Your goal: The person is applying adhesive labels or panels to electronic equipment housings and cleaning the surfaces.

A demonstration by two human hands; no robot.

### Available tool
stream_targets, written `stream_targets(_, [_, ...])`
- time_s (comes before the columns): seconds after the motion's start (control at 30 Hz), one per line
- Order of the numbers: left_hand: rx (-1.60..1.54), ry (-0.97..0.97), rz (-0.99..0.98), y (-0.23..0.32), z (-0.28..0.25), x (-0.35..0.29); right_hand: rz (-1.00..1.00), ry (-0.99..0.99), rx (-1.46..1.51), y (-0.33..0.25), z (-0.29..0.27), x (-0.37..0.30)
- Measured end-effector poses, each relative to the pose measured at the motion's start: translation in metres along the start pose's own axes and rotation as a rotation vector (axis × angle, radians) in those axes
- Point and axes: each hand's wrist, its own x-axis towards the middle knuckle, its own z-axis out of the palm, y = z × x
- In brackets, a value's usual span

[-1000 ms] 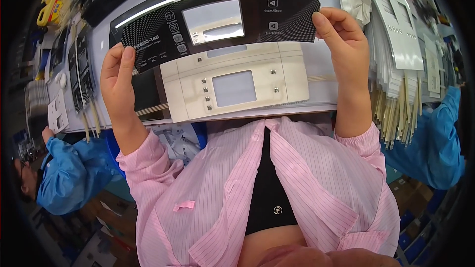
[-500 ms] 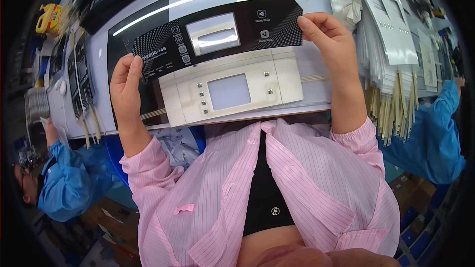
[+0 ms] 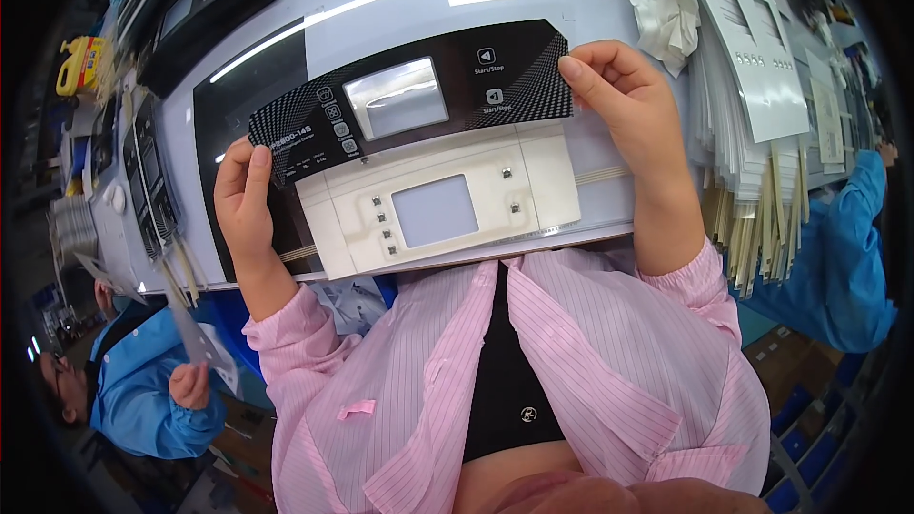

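Note:
Between my two hands is a black printed overlay panel (image 3: 466,81) with a rectangular window, button icons and a dotted pattern at both ends. My left hand (image 3: 245,200) pinches its left end between thumb and fingers. At the other end, my right hand (image 3: 624,86) grips the upper right corner the same way. A white membrane circuit sheet (image 3: 543,181) lies on the table just below the panel, nearer to me. It has its own window and several small metal domes, and thin striped tails come out at its sides. The panel's lower edge hides the sheet's far edge.
A dark sheet (image 3: 214,124) lies under my work at the left. Stacked white sheets with tails (image 3: 752,114) stand at the right, beside crumpled paper (image 3: 666,14). Black panels (image 3: 205,0) sit at far left, near a yellow jug (image 3: 81,67). Co-workers in blue (image 3: 143,381) flank me.
The panel, sheet and table sit lower in the picture, and the panel's tilt has changed, so its window reflects differently. The left co-worker now holds up a translucent sheet.

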Motion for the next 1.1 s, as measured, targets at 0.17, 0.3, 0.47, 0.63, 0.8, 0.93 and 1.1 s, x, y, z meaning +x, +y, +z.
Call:
stream_targets(0.17, [0.011, 0.084, 0.053, 0.001, -0.003, -0.001, -0.037, -0.010, 0.081, -0.002, 0.002, -0.002])
stream_targets(0.3, [-0.046, 0.138, 0.068, 0.001, -0.005, -0.005, -0.132, -0.038, 0.122, 0.000, 0.002, -0.004])
stream_targets(0.47, [-0.090, 0.183, 0.115, 0.021, -0.001, -0.013, -0.180, -0.081, 0.160, 0.000, 0.000, -0.008])
stream_targets(0.63, [-0.032, 0.180, 0.129, 0.043, -0.015, -0.032, -0.170, -0.118, 0.120, -0.005, -0.003, -0.016])
stream_targets(0.8, [0.025, 0.290, 0.233, 0.080, 0.004, -0.039, -0.370, -0.154, 0.187, -0.014, 0.012, -0.030])
stream_targets(0.93, [-0.091, 0.153, 0.068, 0.092, 0.025, -0.056, -0.766, -0.067, 0.020, -0.031, 0.016, -0.038])
stream_targets(1.1, [-0.517, -0.457, -0.059, 0.112, 0.061, -0.063, -1.083, -0.094, -0.312, -0.041, 0.020, -0.045])
